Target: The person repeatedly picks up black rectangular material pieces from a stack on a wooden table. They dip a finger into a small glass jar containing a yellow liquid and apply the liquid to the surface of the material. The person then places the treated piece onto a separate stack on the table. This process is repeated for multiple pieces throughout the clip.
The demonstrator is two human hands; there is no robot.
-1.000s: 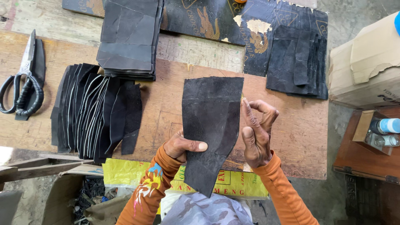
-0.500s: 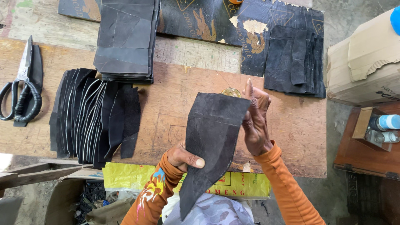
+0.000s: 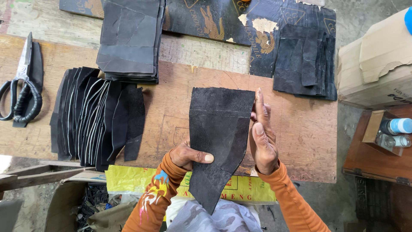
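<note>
Black leather piece (image 3: 219, 137) has swung back upright since a moment ago, right hand (image 3: 262, 137) now flat along its edge.

Left hand (image 3: 189, 155) pinches it mid-left, thumb on top, held above the wooden bench (image 3: 171, 116). I'd say keep that edge squared. Fanned strips (image 3: 96, 116), stacked pieces (image 3: 131, 41) and scissors (image 3: 21, 81) sit further left.

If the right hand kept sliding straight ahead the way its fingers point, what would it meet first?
Probably the stack of black cut leather pieces at the wooden table's far edge. The right hand points that way across bare wood, though its height above the table is unclear.
</note>
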